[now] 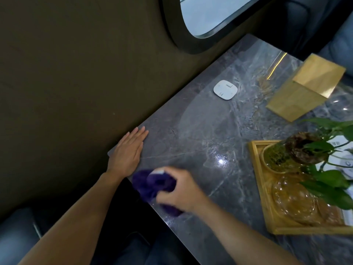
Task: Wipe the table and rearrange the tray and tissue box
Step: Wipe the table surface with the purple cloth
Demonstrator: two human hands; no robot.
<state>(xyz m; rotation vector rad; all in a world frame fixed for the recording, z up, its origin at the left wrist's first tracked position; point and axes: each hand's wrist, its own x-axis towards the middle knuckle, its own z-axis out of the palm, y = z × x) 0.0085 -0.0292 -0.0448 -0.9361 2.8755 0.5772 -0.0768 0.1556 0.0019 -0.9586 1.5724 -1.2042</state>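
A purple cloth [152, 185] lies bunched on the near left edge of the grey marble table [200, 131]. My right hand [181, 188] presses on it and grips it; both are blurred. Flat on the table's left corner beside the wall rests my left hand [128, 150], fingers together, holding nothing. A wooden tray [267, 217] stands at the right with a potted plant [305, 148] and a clear glass dish [294, 197] in it. Further back on the right sits a gold-coloured tissue box [305, 87].
A small white square device [225, 90] lies on the table near the wall. The brown wall [76, 73] runs along the table's left side, with an oval window [210, 12] above. Dark seats are below left and beyond the far end.
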